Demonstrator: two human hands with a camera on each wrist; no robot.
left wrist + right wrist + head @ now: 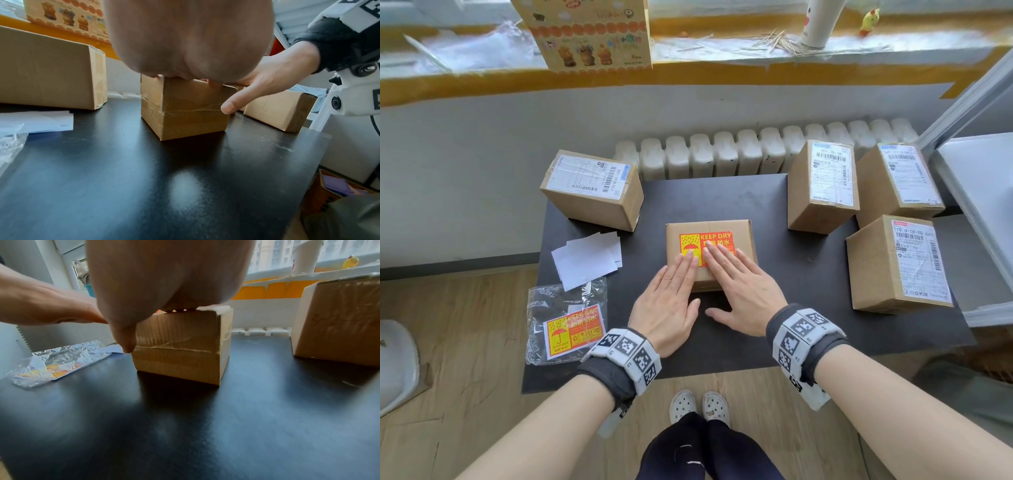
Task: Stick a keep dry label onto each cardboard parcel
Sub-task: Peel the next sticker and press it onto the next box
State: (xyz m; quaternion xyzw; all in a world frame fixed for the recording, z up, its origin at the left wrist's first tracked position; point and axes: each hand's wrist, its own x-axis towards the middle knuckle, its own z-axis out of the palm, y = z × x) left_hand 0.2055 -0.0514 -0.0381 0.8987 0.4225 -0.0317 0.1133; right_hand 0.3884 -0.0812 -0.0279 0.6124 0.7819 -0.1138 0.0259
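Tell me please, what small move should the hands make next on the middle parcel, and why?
Probably slide both flat hands outward to smooth the label, then lift off. The left hand and right hand already lie with straight fingers on the label atop the middle parcel, so it seems placed. The other four parcels show no such label from here.

Home room: radiator, cluttered windowsill, parcels.
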